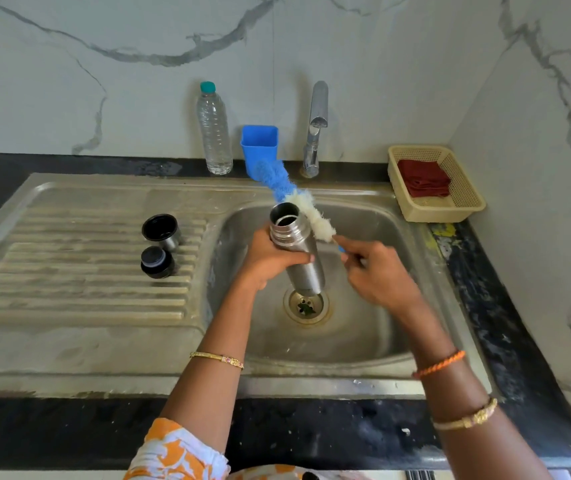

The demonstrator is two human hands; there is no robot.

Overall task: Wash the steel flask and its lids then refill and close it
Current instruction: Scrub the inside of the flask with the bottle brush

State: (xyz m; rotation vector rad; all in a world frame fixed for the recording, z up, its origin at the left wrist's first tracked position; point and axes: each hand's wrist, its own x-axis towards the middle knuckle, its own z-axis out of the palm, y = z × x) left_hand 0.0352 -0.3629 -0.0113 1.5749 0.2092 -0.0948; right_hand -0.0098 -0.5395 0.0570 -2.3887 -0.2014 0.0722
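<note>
Over the basin of the stainless-steel sink (363,327), the left hand (270,259) wraps its fingers round the upper body of the open cylindrical steel flask (299,252), thumb across the front. The flask's long axis tilts from its base, just above the drain at about five o'clock, up to its open mouth at about eleven o'clock, so the mouth points up and away toward the wall. The right hand (379,268) pinches the short blue handle of a long bottle brush with white and blue bristles (298,199); the brush lies outside the flask, its white section beside the neck on the three o'clock side, its blue tip reaching past the mouth toward eleven o'clock. Brush and flask run nearly parallel, so the judgement is that the brush must be drawn back along its own axis until its tip clears the rim, then steered into the mouth. The two round black-and-steel lids (161,245) stand on the ribbed draining board at nine o'clock, well apart from both hands.
</note>
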